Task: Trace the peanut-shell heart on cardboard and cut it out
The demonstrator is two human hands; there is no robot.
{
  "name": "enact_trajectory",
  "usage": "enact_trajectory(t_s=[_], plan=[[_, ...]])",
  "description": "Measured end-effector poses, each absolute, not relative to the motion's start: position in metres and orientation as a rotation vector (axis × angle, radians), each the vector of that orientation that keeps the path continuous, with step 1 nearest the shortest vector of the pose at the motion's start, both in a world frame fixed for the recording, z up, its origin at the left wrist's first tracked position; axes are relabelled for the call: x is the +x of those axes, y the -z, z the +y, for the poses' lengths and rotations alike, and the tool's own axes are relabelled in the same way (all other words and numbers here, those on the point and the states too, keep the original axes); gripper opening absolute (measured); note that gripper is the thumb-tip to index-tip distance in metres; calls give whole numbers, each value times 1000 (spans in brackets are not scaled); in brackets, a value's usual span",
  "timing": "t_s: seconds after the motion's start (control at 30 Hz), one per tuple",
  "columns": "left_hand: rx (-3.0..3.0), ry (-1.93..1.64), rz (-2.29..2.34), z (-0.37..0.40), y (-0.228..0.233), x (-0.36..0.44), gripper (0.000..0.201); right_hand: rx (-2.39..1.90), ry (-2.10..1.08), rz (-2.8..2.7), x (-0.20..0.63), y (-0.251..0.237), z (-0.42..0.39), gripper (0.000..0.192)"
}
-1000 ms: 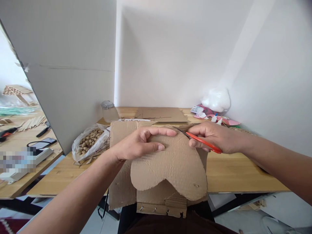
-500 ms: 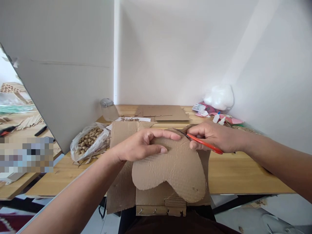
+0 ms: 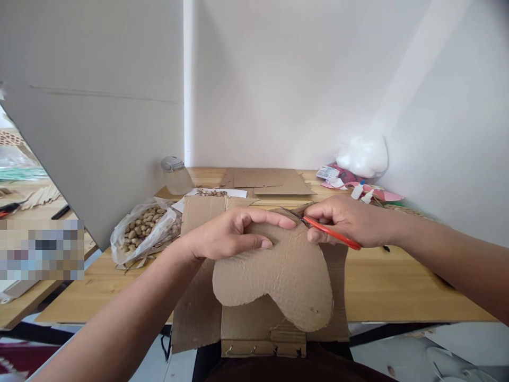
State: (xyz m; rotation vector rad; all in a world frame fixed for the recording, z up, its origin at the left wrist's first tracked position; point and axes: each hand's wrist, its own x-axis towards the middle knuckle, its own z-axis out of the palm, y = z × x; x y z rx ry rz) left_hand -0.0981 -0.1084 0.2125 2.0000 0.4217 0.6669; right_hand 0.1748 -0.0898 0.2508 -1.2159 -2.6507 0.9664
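A brown cardboard heart is held up with its notch toward me and its far end at the top. My left hand grips it at the upper left, thumb on the near face and index finger stretched along the top; the other fingers are hidden behind it. My right hand is closed around red-handled scissors, whose dark blades lie at the heart's upper edge. A darker strip of cardboard shows just behind the blades. Beneath the heart, a larger cardboard sheet hangs over the table's front edge.
At left stands an open plastic bag of peanuts, with a clear jar behind it. Flat cardboard lies at the back of the wooden table. Small glue bottles and a white plastic bag are at back right.
The view has shifted slightly. Both hands, the scissors and the heart keep nearly the same positions relative to one another.
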Motion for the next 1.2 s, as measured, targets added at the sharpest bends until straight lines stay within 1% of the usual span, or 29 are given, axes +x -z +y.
enact_trajectory(t_s=[0.43,0.73,1.2], plan=[[1921,-621,484,-100,-206,-100,44,-1180,-978,-2666,174,-246,-81,50],[1899,-651,438,-92,-195,-94,42,-1173,-1120,-2600,173,-236,-77,48],[1881,-620,476,-89,-199,-95,42,-1207,-1110,-2595,174,-234,-71,51]])
